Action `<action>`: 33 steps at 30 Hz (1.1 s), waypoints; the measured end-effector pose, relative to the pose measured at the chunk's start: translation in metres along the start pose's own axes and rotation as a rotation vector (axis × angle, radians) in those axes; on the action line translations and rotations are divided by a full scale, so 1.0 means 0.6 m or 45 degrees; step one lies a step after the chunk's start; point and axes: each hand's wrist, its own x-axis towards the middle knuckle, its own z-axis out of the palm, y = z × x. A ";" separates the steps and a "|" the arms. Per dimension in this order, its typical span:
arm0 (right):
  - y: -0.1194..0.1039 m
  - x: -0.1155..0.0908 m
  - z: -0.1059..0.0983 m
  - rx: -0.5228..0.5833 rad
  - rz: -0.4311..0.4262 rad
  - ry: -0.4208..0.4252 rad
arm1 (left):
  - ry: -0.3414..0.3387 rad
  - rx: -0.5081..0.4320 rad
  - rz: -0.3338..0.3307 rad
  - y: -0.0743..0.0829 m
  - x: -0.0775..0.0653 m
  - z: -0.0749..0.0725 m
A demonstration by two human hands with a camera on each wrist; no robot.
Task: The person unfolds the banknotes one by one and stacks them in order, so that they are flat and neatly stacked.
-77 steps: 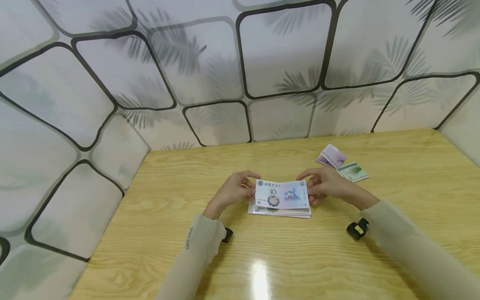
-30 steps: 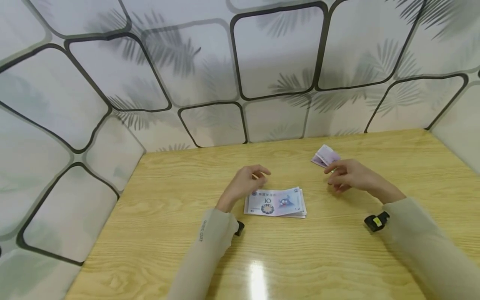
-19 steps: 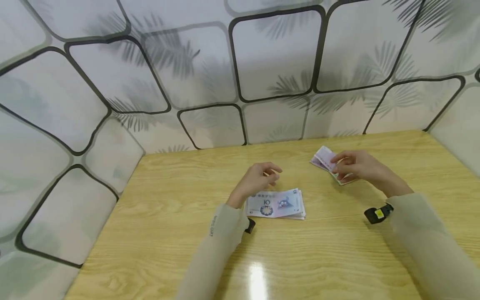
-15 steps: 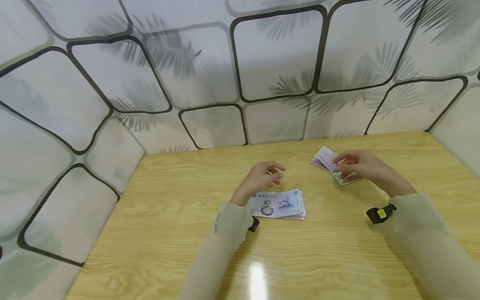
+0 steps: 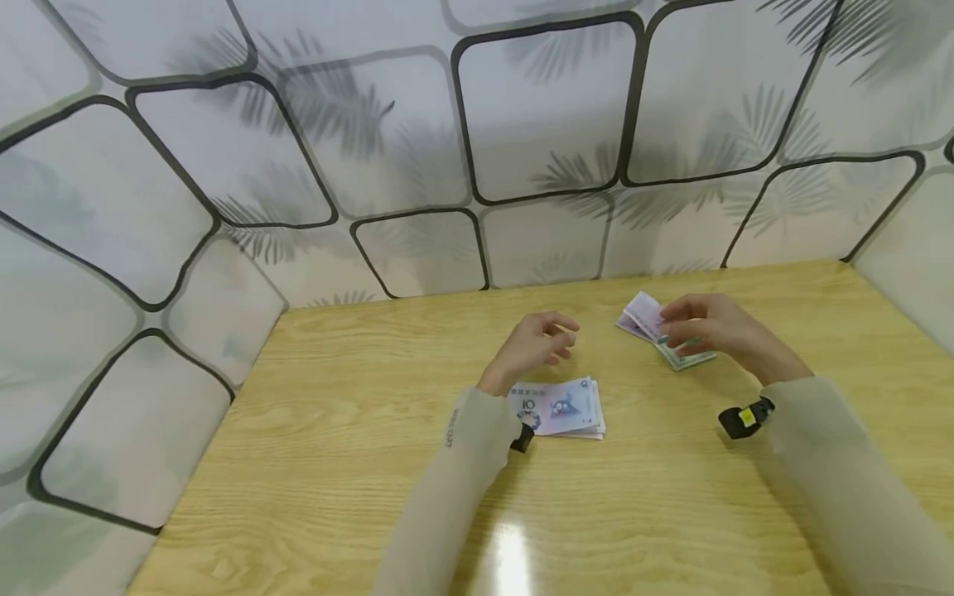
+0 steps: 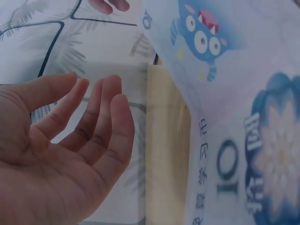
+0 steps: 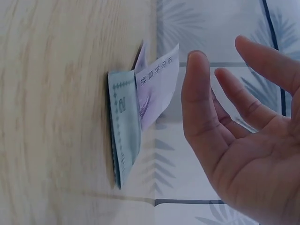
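Note:
A stack of play-money banknotes (image 5: pixel 570 406) lies on the wooden table, its top note printed with a 10 and a blue cartoon creature. My left hand (image 5: pixel 531 346) hovers past the stack's far edge, fingers loosely bent and holding nothing; its sleeve covers the stack's left end. That top note (image 6: pixel 225 140) fills the right of the left wrist view. My right hand (image 5: pixel 715 327) hangs over two folded notes, a purple banknote (image 5: pixel 639 314) and a green banknote (image 5: pixel 684 358). In the right wrist view, the fingers of my right hand (image 7: pixel 248 122) stand apart from both notes.
The wooden table (image 5: pixel 335 447) meets a patterned wall covering (image 5: pixel 551 240) at the back and left. A black wrist camera (image 5: pixel 745 418) sits under the right sleeve, another (image 5: pixel 523 437) under the left.
Both hands have let go of the 10 note, which now lies on the stack. The right hand moved right over the folded notes; the left moved right past the stack.

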 end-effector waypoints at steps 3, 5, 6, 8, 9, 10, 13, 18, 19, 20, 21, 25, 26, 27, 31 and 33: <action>0.003 0.006 -0.002 0.023 0.018 0.006 | 0.011 -0.020 -0.011 -0.001 0.009 0.004; 0.005 0.011 -0.002 0.019 0.041 0.009 | 0.012 -0.032 -0.021 -0.001 0.015 0.006; 0.006 0.013 -0.002 0.015 0.043 0.011 | 0.010 -0.041 -0.023 -0.001 0.019 0.007; 0.007 0.016 -0.003 -0.002 0.050 0.019 | 0.018 -0.054 -0.033 0.001 0.026 0.011; 0.007 0.017 -0.004 -0.013 0.054 0.021 | 0.023 -0.057 -0.041 0.002 0.030 0.013; 0.006 0.019 -0.004 -0.023 0.060 0.026 | 0.027 -0.066 -0.045 0.002 0.034 0.015; 0.007 0.021 -0.007 -0.032 0.072 0.044 | 0.033 -0.091 -0.061 0.002 0.043 0.023; 0.015 0.025 -0.009 -0.035 0.096 0.076 | 0.019 -0.121 -0.075 -0.002 0.053 0.032; 0.016 0.025 -0.009 -0.034 0.102 0.082 | 0.019 -0.120 -0.073 -0.002 0.053 0.033; 0.017 0.026 -0.010 -0.033 0.106 0.085 | 0.020 -0.119 -0.071 -0.001 0.054 0.034; 0.017 0.026 -0.011 -0.032 0.111 0.088 | 0.020 -0.126 -0.072 -0.001 0.054 0.034; 0.014 0.030 -0.013 -0.021 0.145 0.095 | 0.024 -0.133 -0.078 0.002 0.058 0.035; 0.013 0.032 -0.014 -0.019 0.151 0.098 | 0.029 -0.134 -0.084 0.003 0.060 0.035; 0.012 0.034 -0.014 -0.015 0.156 0.102 | 0.034 -0.138 -0.090 0.003 0.063 0.036; 0.011 0.043 -0.015 -0.019 0.165 0.114 | 0.077 -0.134 -0.121 0.002 0.073 0.038; 0.013 0.048 -0.014 -0.030 0.169 0.115 | 0.104 -0.138 -0.132 0.000 0.078 0.040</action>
